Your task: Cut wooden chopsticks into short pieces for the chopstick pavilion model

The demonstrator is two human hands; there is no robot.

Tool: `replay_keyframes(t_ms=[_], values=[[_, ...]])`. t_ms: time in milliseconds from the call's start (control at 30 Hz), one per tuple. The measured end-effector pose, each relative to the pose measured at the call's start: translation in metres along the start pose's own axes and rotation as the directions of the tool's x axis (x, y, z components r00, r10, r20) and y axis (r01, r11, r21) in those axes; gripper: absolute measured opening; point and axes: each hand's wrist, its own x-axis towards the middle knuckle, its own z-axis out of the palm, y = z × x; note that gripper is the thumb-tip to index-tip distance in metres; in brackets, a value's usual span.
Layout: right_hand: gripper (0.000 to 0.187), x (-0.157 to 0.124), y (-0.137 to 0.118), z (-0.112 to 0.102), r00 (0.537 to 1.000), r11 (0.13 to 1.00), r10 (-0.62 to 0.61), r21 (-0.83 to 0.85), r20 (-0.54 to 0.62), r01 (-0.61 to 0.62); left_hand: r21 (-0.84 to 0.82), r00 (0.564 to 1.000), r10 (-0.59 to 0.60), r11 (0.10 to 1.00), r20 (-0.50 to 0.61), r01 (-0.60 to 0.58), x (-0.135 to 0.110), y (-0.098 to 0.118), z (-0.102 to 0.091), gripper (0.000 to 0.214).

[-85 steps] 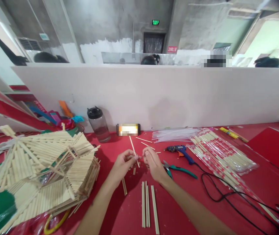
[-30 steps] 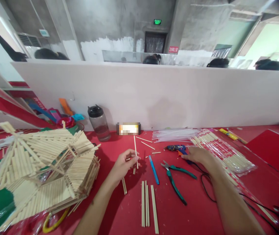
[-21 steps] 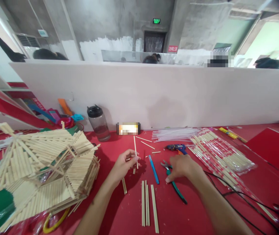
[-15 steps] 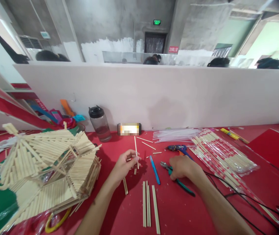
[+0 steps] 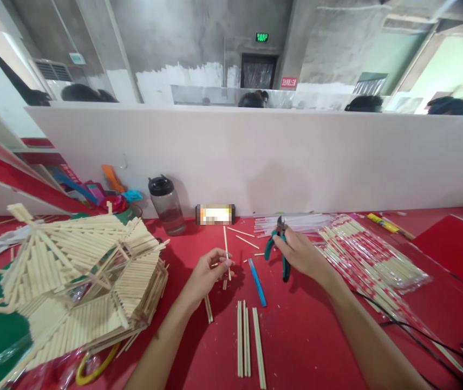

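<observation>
My left hand (image 5: 212, 272) pinches a thin wooden stick (image 5: 226, 242) between thumb and fingers, its long end pointing away from me. In my right hand (image 5: 296, 250) are diagonal cutters (image 5: 281, 238) with teal and black handles, raised above the table with the jaws pointing away. A blue marker (image 5: 258, 283) lies on the red table between the two hands. Nearer to me, several wooden sticks (image 5: 244, 338) lie side by side. Short cut pieces (image 5: 247, 241) are scattered beyond my left hand.
A large stick-built model (image 5: 134, 281) fills the left side. Behind stand a dark-lidded bottle (image 5: 166, 206) and a white partition (image 5: 215, 157). To the right lie bagged sticks (image 5: 373, 254), clear glue sticks (image 5: 308, 222), a yellow tube (image 5: 381, 222) and black cables (image 5: 393, 314).
My right hand has lifted the cutters off the table and turned them so the jaws point away. They now hide the glue gun. My left hand stays with the stick.
</observation>
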Motion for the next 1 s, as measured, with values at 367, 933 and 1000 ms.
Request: replay_keyframes(t_ms=[367, 933, 1000], values=[[0.033, 0.010, 0.001, 0.055, 1.000, 0.428, 0.008, 0.904, -0.003, 0.000, 0.018, 0.999, -0.016, 1.000, -0.036, 0.017, -0.003, 0.005, 0.002, 0.033], [0.044, 0.005, 0.000, 0.089, 0.998, 0.348, 0.045, 0.937, -0.037, 0.019, -0.061, 0.974, 0.083, 0.993, -0.212, -0.098, 0.002, 0.010, -0.016, 0.037], [0.041, 0.006, 0.001, 0.079, 0.999, 0.450, 0.024, 0.893, -0.032, 0.017, -0.074, 0.974, 0.076, 0.993, -0.214, -0.094, 0.002, 0.010, -0.018, 0.037]])
